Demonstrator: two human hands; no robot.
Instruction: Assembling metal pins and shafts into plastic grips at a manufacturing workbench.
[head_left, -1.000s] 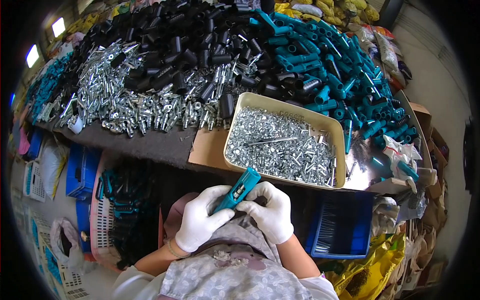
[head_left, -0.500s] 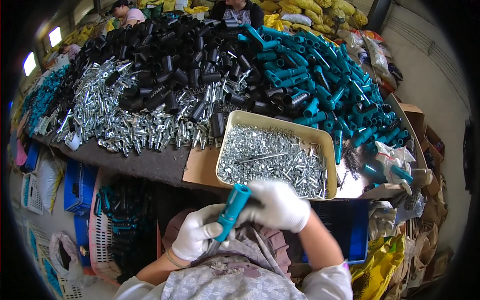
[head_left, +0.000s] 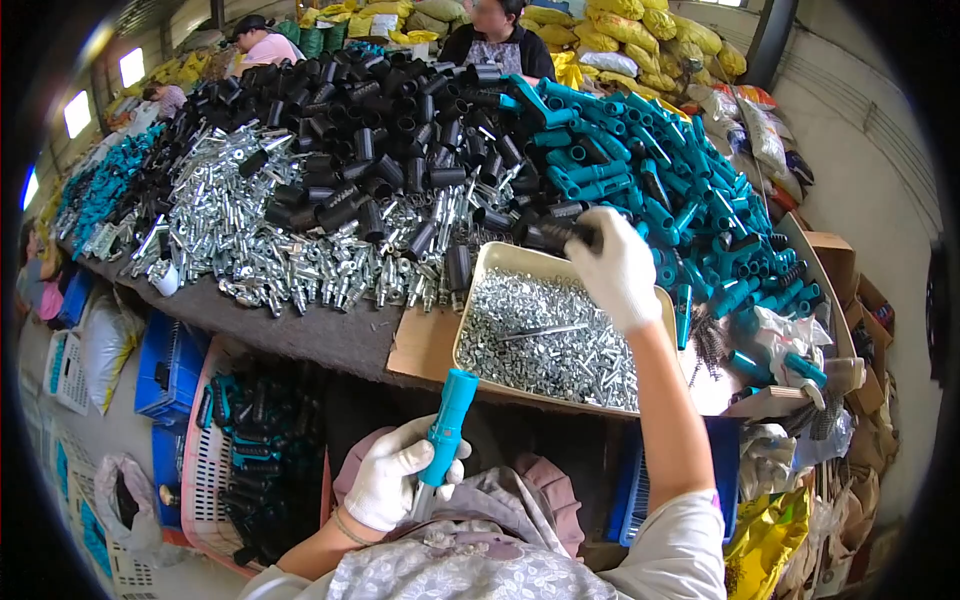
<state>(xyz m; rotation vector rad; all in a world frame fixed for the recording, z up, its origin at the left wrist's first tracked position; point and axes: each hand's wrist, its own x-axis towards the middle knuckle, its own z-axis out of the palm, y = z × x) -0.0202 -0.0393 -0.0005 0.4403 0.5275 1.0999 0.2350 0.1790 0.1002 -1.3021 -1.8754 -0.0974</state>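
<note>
My left hand (head_left: 392, 474), in a white glove, is closed round a teal plastic sleeve (head_left: 449, 425) held nearly upright over my lap. A metal shank (head_left: 423, 500) pokes out below it. Stretched out over the far right corner of a cream tray (head_left: 468, 318), my gloved right hand (head_left: 617, 268) has its fingers closed round a black ribbed sleeve (head_left: 560, 236). The tray holds many small silvery metal pieces (head_left: 540, 300), with a longer rod lying across them. Teal sleeves (head_left: 600, 170) are heaped just beyond and right of that hand.
Black sleeves (head_left: 350, 150) and silvery metal shafts (head_left: 230, 210) are piled left of the tray. A pink basket (head_left: 200, 470) with teal and black pieces and a blue crate (head_left: 165, 365) stand below the table's left. Across the table sits a person (head_left: 495, 45); yellow sacks (head_left: 640, 30) are stacked behind.
My right hand has left the teal sleeve and reached forward to the far side of the tray, onto a black ribbed sleeve. My left hand keeps the teal sleeve, now more upright.
</note>
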